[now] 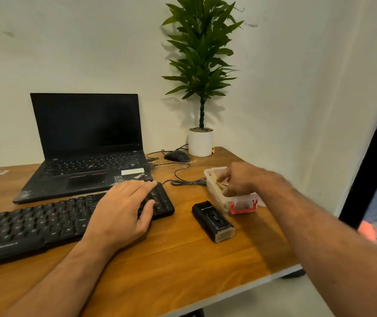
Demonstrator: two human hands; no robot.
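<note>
So the plastic box (226, 200) sits near the right edge of the desk (183, 271), open wood in front. Right hand (242, 179) has fingers down inside it, grip too blurry to tell. Left hand (123, 207) lies flat on the keyboard (34, 223).

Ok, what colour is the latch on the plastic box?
The latch is red, on the clear box; head view.

Head view: sole camera, wide-angle, worn on the person's head above the near edge of the wooden desk (183, 266). Faces forward and down toward the wall (68, 53) behind it. Close range: forearms enter from the bottom edge, left hand (123, 209) at centre, right hand (240, 179) right of centre. The laptop (86, 124) lies upper left, the plant (202, 53) top centre of the frame.
</note>
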